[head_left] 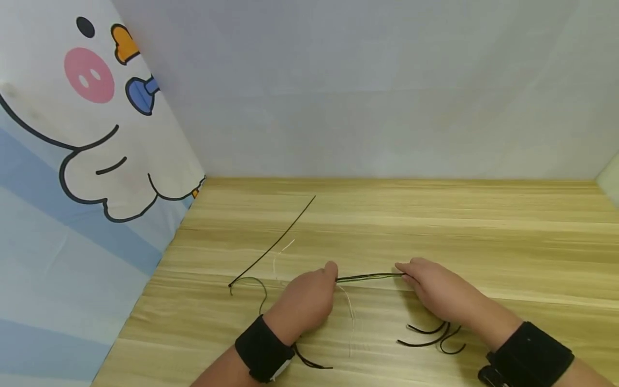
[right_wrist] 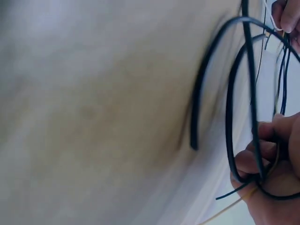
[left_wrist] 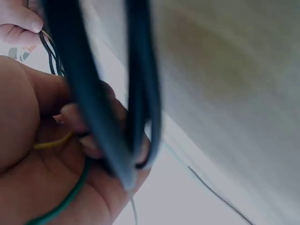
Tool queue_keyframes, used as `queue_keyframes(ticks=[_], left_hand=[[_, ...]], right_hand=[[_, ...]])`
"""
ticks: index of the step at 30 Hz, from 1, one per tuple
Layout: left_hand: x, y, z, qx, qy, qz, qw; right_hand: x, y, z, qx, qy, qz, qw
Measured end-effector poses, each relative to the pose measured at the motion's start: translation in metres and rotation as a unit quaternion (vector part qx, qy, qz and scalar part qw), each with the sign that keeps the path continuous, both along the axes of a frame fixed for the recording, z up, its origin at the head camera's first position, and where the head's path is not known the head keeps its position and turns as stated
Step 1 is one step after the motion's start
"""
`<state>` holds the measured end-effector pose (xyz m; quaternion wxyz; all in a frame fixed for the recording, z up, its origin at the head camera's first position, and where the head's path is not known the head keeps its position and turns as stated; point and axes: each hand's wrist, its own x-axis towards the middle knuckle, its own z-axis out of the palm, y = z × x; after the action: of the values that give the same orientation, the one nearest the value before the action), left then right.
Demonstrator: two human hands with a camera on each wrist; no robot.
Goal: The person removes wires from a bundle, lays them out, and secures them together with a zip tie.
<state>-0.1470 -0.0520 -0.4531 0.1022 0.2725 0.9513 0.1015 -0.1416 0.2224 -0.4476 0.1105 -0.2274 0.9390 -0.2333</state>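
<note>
A bundle of thin black and green cords (head_left: pixel 368 277) stretches nearly level between the two hands, above the table. My left hand (head_left: pixel 309 298) grips one end with curled fingers; my right hand (head_left: pixel 437 287) pinches the other. Loose black cord ends (head_left: pixel 425 344) hang below the right hand, and others (head_left: pixel 311 364) stick out under the left wrist. Seen from the left wrist, a green cord (left_wrist: pixel 63 202) and a yellow strand (left_wrist: pixel 52 143) cross the palm, partly covered by blurred black cords (left_wrist: pixel 89 89). A thin white thread (head_left: pixel 352 317) trails beside the left hand.
A straight black cord (head_left: pixel 275 239) lies slanted on the wooden table (head_left: pixel 483 226), left of the hands. Near its lower end curves a thin green cord (head_left: pixel 263 287). A cartoon-printed cloth (head_left: pixel 34 226) borders the left side, and a pale wall (head_left: pixel 387 107) stands behind.
</note>
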Motion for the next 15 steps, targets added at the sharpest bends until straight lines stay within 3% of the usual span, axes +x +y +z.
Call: queue_keyframes(ticks=[10,15], left_hand=[[0.000,0.018,0.009,-0.016,0.014,0.039,0.9990],[0.000,0.033,0.017,0.009,-0.026,0.052,0.9983]], right_hand=[[0.003,-0.024,-0.004,0.004,-0.083,-0.097,0.992],[0.001,-0.032,-0.004,0.000,-0.080,-0.128,0.989]])
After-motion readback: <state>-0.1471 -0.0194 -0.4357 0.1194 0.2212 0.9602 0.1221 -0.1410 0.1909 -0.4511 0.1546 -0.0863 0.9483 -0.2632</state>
